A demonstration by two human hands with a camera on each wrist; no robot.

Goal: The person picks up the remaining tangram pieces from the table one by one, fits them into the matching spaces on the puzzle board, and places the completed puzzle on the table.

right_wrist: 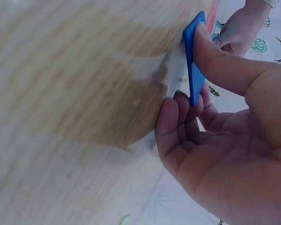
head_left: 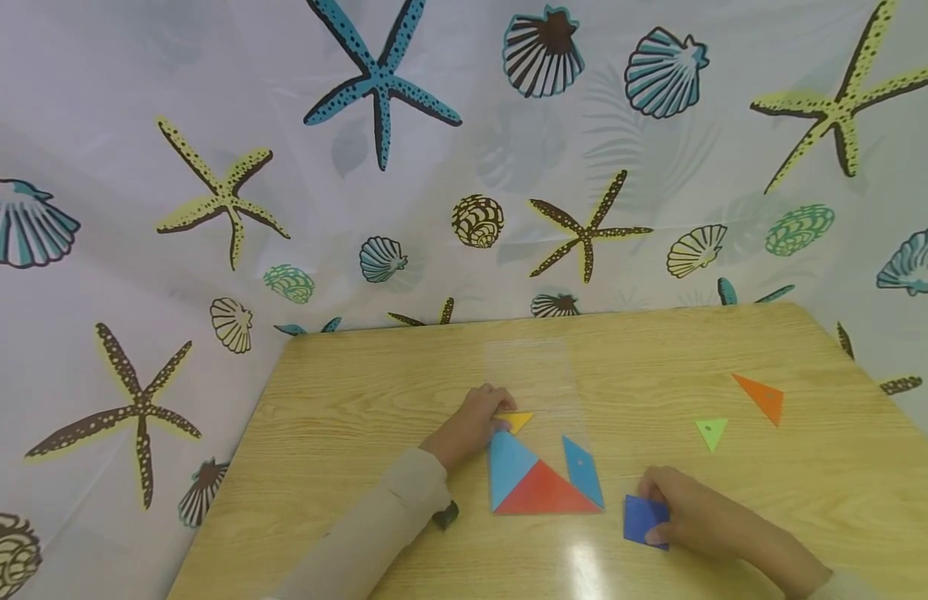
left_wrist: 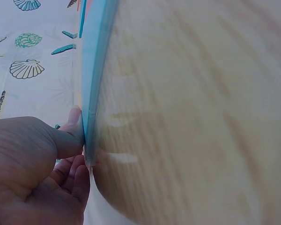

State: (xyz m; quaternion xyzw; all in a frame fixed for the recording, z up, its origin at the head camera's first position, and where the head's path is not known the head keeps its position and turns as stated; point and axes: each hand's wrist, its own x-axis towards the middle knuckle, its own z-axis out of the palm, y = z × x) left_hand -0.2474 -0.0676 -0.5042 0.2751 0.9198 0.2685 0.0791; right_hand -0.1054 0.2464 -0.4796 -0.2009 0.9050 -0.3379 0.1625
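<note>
In the head view my left hand (head_left: 475, 423) is at the small yellow triangle (head_left: 521, 420), pinching it between thumb and fingers. Just below lie a large light blue triangle (head_left: 512, 467) and a large red triangle (head_left: 546, 492), edge to edge. A blue parallelogram (head_left: 581, 472) stands slanted at their right, its lower tip by the red corner. My right hand (head_left: 685, 512) grips a dark blue square (head_left: 641, 518) to the right of these pieces. The right wrist view has the thumb on one face of the blue square (right_wrist: 196, 70), with fingers behind.
A small light green triangle (head_left: 710, 432) and an orange triangle (head_left: 765, 398) lie at the right of the wooden table (head_left: 359, 383). A clear sheet (head_left: 527, 362) is faintly visible behind the pieces. By the left sleeve is a small dark thing (head_left: 446, 515). A patterned cloth (head_left: 434, 167) hangs behind.
</note>
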